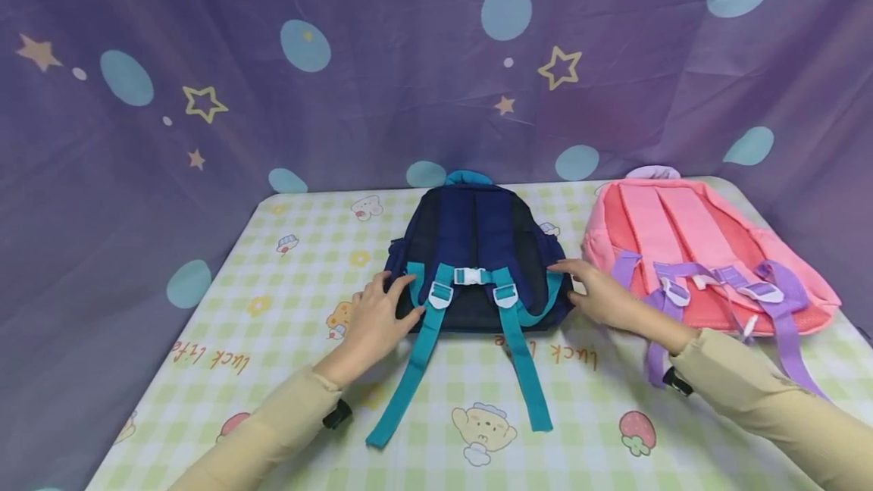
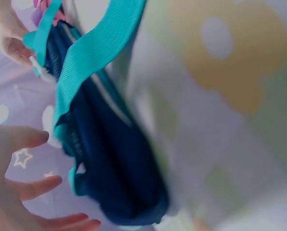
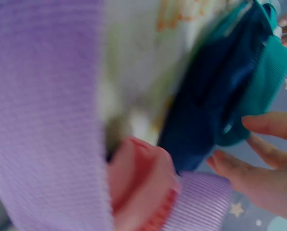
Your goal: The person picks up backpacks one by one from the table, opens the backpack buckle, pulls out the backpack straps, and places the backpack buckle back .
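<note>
- Counter (image 1: 191,400), check-patterned
- Pink backpack (image 1: 641,218), at right
- Navy backpack (image 1: 457,226): lies straps-up near the counter's far edge
- Left grip (image 1: 377,323): fingers apart, beside the navy backpack
- Right grip (image 1: 602,295): fingers apart, at a teal strap (image 1: 553,295)
- White buckle (image 1: 470,276), fastened

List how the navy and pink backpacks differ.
The navy backpack has teal webbing; the pink backpack has purple webbing. The navy backpack's handle is teal; the pink backpack's handle is pale. The navy backpack lies between the left hand and right hand; the pink backpack, to their right. Both lie strap side up, handles pointing away.
</note>
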### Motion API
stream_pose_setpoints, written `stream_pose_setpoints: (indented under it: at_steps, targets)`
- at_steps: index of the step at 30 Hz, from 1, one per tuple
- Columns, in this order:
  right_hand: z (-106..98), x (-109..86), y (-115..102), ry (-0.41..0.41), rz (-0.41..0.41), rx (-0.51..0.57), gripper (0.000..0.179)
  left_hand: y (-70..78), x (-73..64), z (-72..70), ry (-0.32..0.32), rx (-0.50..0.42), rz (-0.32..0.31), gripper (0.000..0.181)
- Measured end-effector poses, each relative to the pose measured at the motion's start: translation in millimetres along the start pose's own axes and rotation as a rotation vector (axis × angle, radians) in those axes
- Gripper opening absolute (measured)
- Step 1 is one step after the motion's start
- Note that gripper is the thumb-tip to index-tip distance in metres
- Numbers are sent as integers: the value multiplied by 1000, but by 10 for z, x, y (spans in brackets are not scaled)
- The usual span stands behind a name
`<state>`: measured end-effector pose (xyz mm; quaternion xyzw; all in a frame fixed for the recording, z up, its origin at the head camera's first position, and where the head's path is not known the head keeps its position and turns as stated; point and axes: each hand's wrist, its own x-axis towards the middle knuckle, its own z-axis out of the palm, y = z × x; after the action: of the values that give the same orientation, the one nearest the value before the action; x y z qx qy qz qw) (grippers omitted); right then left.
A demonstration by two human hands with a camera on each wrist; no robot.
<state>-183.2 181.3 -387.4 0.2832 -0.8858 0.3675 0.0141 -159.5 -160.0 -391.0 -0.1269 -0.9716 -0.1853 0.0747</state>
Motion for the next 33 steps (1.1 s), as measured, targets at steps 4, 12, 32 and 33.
stream_pose_setpoints:
  at_steps: [4, 12, 32, 33]
  targets:
    - [-101, 16, -78, -10, -17, 2, 36, 20, 14, -106, 56, -14, 73, 41]
    - [-189, 109, -224, -36, 34, -19, 34, 79, 213, -248, 6, -66, 273, 34]
    - [186, 579, -334, -153, 13, 0, 33, 286, 574, -21, -199, -48, 322, 35]
    - [199, 597, -335, -163, 15, 3, 33, 292, 583, -13, -206, -46, 319, 35]
